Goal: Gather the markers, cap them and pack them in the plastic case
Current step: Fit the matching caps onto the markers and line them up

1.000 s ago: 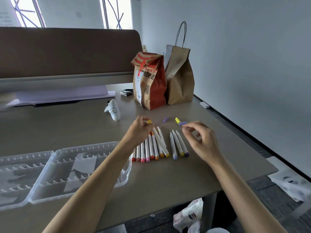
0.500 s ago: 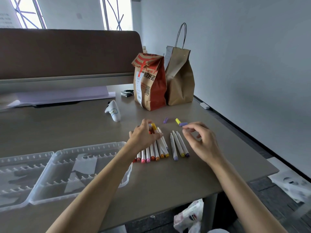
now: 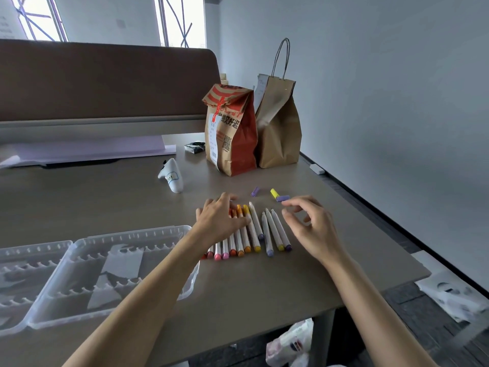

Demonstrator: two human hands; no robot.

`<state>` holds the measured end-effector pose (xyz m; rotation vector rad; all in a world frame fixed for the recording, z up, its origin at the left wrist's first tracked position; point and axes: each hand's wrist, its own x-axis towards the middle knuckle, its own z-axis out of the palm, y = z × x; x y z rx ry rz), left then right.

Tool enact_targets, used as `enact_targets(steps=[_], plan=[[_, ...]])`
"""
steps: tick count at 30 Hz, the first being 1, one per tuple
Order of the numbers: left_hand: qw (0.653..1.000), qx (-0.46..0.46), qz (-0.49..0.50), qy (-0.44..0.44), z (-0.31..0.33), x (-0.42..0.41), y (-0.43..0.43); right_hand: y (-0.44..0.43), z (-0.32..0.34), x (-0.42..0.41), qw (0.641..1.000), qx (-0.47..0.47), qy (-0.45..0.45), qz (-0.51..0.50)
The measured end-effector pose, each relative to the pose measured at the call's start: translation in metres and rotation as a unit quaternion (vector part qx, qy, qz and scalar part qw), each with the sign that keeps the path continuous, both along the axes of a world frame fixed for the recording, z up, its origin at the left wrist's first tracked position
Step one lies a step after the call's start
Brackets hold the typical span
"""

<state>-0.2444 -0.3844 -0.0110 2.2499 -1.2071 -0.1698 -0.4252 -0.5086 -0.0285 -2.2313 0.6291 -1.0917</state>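
Several markers (image 3: pixel 239 243) lie side by side on the brown table, their red, pink, orange and yellow ends toward me. My left hand (image 3: pixel 221 218) rests flat across their far halves, fingers spread. To the right lie three uncapped markers (image 3: pixel 275 231) with bare white tips. My right hand (image 3: pixel 309 226) hovers just beyond them with loosely curled fingers that hold nothing. Its index fingertip is beside a purple cap (image 3: pixel 282 198). A yellow cap (image 3: pixel 274 193) and another purple cap (image 3: pixel 254 191) lie loose nearby. The clear plastic case (image 3: pixel 79 274) sits open at the left.
A red-and-brown paper bag (image 3: pixel 232 133) and a brown handled bag (image 3: pixel 280 128) stand behind the caps. A white controller (image 3: pixel 172 176) lies at mid-table. The table's right edge (image 3: pixel 370 234) runs close to my right hand. A desk divider (image 3: pixel 105 80) closes the back.
My left hand laid the yellow-capped marker it held into the row and flattened over the markers. My right hand shifted slightly toward me, away from the purple cap.
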Motion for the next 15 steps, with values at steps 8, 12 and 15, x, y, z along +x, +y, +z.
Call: enact_targets(steps=[8,12,15], plan=[[0.999,0.004,-0.021,-0.025,0.0,-0.003,0.002,0.0,-0.002,0.006,0.993,0.02,0.117,0.003],[1.0,-0.008,-0.019,-0.016,0.002,-0.005,0.003,0.006,0.01,0.014,0.98,-0.017,0.198,-0.027],[1.0,-0.012,-0.02,-0.017,0.003,-0.006,0.004,0.011,0.019,0.025,0.967,-0.021,0.246,-0.064]])
